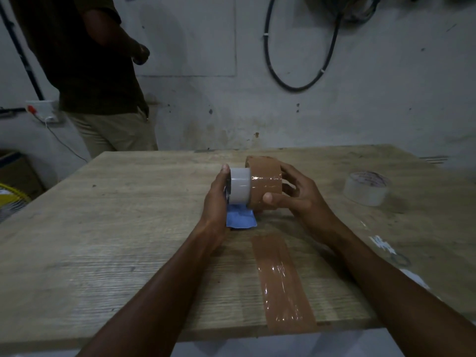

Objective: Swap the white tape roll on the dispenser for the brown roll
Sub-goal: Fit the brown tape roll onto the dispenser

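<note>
My left hand (216,199) grips the tape dispenser, whose grey hub (239,186) points sideways and whose blue handle (240,219) hangs below my palm. Against the hub's right end sits the brown tape roll (265,181), held in my right hand (296,194) with the thumb on its front and the fingers behind it. Whether the roll is partly over the hub I cannot tell. The white tape roll (367,188) lies flat on the wooden table (116,228), to the right of my hands and apart from them.
A strip of brown tape (282,282) is stuck to the table, running to its near edge. Another person (98,73) stands at the far left corner. White scraps (383,244) lie near my right forearm. A cable loop (296,60) hangs on the wall.
</note>
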The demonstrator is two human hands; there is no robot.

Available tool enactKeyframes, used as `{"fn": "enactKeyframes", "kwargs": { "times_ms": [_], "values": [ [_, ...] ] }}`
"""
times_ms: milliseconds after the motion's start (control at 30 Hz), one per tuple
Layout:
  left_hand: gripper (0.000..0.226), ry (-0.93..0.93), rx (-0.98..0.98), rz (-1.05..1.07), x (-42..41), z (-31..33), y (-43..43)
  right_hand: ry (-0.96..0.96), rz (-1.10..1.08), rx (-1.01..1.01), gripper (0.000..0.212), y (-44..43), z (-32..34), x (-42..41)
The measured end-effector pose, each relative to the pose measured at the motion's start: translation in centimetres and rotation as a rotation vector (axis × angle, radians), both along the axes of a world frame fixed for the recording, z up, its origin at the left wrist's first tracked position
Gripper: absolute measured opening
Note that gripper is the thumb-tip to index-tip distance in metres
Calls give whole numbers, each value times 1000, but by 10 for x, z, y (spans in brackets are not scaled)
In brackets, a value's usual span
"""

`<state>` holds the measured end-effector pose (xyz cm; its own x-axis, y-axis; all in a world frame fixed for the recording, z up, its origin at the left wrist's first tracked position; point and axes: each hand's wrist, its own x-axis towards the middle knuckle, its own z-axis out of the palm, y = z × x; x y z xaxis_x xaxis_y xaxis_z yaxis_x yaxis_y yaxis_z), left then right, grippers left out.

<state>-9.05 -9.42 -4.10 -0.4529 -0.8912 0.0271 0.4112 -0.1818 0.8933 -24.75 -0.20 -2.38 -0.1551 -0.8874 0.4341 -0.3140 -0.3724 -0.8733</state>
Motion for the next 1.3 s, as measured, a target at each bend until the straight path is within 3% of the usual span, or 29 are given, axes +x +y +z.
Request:
{"fn": "enactKeyframes", "kwargs": {
  "times_ms": [167, 300, 500, 600, 733, 833, 933, 1100, 1300],
  "values": [
    [75, -156, -123, -7, -2, -2, 2, 47, 43, 35, 80, 3, -1, 9],
    [85, -168, -96, 39, -3, -3, 1, 80, 79, 41, 74, 5, -1, 11],
    [79, -132, -62, 94, -3, -4, -2, 63, 32, 11, 81, 3, -1, 19],
    [86, -82, -6, 148, -4, -3, -3, -24, -22, -13, 57, 2, -2, 23],
    [107, -71, 23, 146, -6, -7, -4, -106, 81, -10, 28, 7, -1, 31],
    [94, -63, 0, 139, -6, -6, -6, -167, 72, -12, 33, 6, 1, 33],
    [81, -77, -23, 111, -7, -8, -7, -173, 42, -18, 19, 2, 0, 31],
    [84, -59, -4, 98, -6, -9, -8, -117, -7, -41, 31, 0, -4, 32],
    [82, -40, 25, 62, -4, -8, -8, -82, -17, -27, 27, -1, -7, 33]
  ]
}}
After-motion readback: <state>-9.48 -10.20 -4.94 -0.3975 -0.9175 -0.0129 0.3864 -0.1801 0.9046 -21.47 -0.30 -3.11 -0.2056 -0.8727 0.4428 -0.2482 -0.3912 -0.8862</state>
